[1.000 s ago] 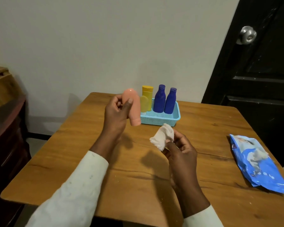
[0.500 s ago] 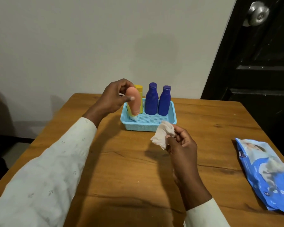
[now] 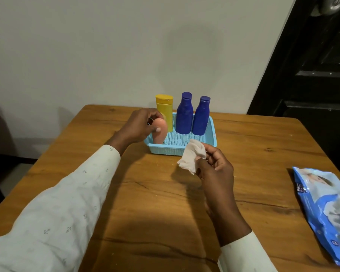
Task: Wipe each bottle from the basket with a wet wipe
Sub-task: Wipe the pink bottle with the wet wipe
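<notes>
A light blue basket [image 3: 212,132] sits at the far middle of the wooden table [image 3: 155,203]. In it stand a yellow bottle [image 3: 164,110] and two dark blue bottles [image 3: 184,114] [image 3: 201,117]. My left hand [image 3: 139,126] grips a pink bottle [image 3: 161,132], upright with its lower end inside the basket's left front corner. In front of the basket, just above the table, my right hand [image 3: 216,167] pinches a crumpled white wet wipe [image 3: 191,158].
A blue pack of wet wipes [image 3: 328,211] lies at the table's right edge. A dark door [image 3: 312,55] with a metal knob stands at the right. A pale wall rises behind the table.
My left hand carried the pink bottle from in front of me to the basket and lowered it into the left front corner. The right hand stayed in place with the wipe.
</notes>
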